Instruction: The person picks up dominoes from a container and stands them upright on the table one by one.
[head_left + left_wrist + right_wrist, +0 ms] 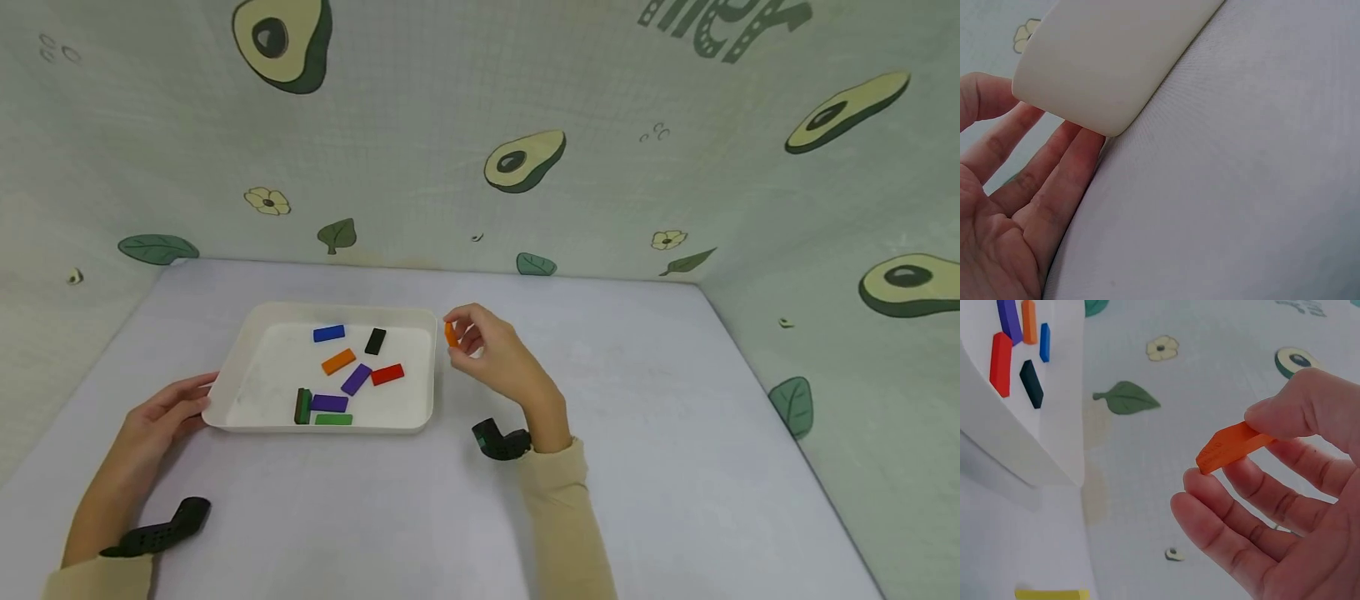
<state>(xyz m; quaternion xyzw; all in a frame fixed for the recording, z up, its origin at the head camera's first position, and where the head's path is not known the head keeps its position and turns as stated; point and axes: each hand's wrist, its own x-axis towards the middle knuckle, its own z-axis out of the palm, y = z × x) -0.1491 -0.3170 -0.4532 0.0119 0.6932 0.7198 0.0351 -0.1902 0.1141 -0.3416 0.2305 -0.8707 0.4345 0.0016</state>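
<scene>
A small orange block (1232, 448) with faint lettering is pinched between the thumb and fingers of my right hand (491, 350), just right of the white tray (255, 350). The tray's left end is touched by my left hand (161, 417), its fingers extended. In the left wrist view their tips vanish behind the tray wall (1104, 69). Inside the tray lie a blue block (328, 333), a black block (375, 341), another orange block (338, 361), a red block (387, 374), purple blocks (356, 379) and a green block (333, 420). Dark and green blocks (303, 406) stand together near its front wall.
A pale tabletop (637, 400) extends to the right of the tray. Behind it hangs a cloth (420, 100) printed with avocados and leaves. A yellow piece (1052, 594) shows at the bottom of the right wrist view. Black devices (501, 440) sit on both wrists.
</scene>
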